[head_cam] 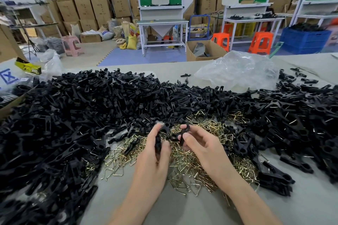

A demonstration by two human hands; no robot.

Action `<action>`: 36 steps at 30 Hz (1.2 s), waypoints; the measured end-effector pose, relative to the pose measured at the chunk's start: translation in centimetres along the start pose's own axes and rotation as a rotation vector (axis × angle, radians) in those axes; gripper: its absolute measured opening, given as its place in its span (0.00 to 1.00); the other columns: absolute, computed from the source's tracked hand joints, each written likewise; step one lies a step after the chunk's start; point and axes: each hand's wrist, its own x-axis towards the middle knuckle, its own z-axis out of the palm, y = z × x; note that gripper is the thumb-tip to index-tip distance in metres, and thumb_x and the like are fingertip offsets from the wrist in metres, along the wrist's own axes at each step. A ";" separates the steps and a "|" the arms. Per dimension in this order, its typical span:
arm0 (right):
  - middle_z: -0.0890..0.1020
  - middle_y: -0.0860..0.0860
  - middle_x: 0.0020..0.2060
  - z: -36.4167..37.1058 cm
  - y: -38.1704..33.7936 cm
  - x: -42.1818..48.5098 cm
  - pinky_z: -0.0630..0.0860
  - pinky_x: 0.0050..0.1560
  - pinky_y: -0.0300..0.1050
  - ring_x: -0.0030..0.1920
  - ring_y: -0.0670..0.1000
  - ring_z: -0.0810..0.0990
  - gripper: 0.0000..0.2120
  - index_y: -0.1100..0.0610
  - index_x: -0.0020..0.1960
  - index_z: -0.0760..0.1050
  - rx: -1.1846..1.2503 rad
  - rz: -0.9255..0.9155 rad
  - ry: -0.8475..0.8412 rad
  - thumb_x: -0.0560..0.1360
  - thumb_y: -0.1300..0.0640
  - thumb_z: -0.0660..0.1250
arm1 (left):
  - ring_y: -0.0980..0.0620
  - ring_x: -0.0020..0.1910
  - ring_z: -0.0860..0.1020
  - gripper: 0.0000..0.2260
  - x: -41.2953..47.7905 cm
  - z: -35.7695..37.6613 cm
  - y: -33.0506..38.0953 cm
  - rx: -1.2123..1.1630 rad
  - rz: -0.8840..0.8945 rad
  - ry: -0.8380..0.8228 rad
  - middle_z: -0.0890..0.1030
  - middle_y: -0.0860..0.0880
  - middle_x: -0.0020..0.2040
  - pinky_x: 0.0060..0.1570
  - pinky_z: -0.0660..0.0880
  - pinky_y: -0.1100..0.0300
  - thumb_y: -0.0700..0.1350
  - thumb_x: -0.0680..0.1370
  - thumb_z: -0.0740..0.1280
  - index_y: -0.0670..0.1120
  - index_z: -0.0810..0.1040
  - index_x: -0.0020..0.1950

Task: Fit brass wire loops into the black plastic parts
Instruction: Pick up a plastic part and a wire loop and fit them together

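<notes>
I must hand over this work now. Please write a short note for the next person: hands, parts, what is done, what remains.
Left hand grips one black plastic part; right hand pinches a second black plastic part. No loop visibly fitted yet.
Triangular brass wire loops lie heaped on the grey table below the hands.
Right-side black pile shows wire glints, probably finished.
Large left black pile remains.

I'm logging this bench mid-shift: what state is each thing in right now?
left hand, grips a black part
right hand, pinches a second black part
brass wire loops, loose pile on the table
heap of black plastic parts, loose, spread around the loops
clear plastic bag, crumpled, lying flat
cardboard box, open, on the floor
blue crate, filled with black pieces
</notes>
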 end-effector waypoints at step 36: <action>0.86 0.49 0.50 0.3 1.0 -0.2 0.81 0.54 0.61 0.50 0.55 0.85 0.14 0.35 0.57 0.81 -0.203 -0.116 -0.140 0.81 0.54 0.68 | 0.74 0.58 0.73 0.20 0.1 -0.7 1.5 0.022 -0.026 0.000 0.74 0.79 0.54 0.54 0.66 0.78 0.42 0.84 0.59 0.60 0.65 0.73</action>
